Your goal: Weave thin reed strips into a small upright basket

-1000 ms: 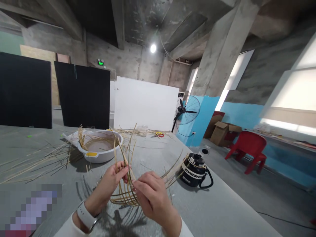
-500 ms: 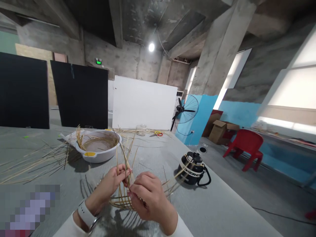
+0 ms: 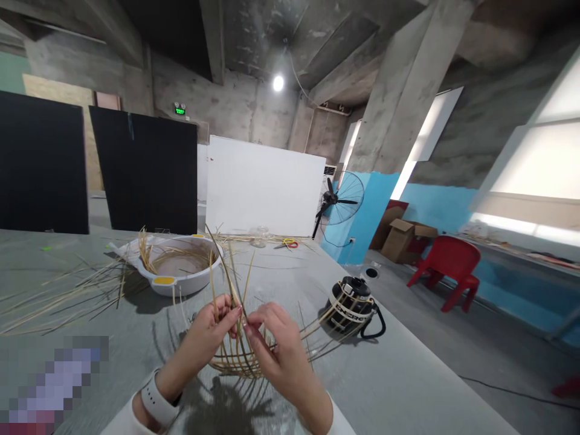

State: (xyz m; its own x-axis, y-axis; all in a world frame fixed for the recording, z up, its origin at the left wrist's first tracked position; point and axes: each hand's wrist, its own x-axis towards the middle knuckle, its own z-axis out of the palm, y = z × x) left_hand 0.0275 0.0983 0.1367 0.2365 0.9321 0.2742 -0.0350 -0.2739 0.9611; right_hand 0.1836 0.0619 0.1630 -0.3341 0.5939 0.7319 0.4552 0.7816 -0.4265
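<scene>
A partly woven basket (image 3: 235, 362) of thin tan strips hangs low at the centre, with several long strips standing up from it. My left hand (image 3: 215, 320) pinches a bunch of these upright strips on their left side. Close beside it, my right hand (image 3: 274, 341) has thumb and forefinger closed on a strip at the right of the bunch. Some strips trail right from the basket toward a black jug (image 3: 351, 305). The basket's right side is partly hidden behind my right hand.
A white basin (image 3: 185, 287) with yellow handles holds strips at the left; loose strips (image 3: 67, 296) lie beside it. Scissors (image 3: 287, 243) and a clear glass container (image 3: 260, 237) are at the table's back, before a white board (image 3: 265, 187). A red chair (image 3: 448, 263) stands right.
My right hand has moved slightly up and right, its fingers less bunched. My left hand still pinches the strips. The basket shows more at its right, and the upright strips have shifted.
</scene>
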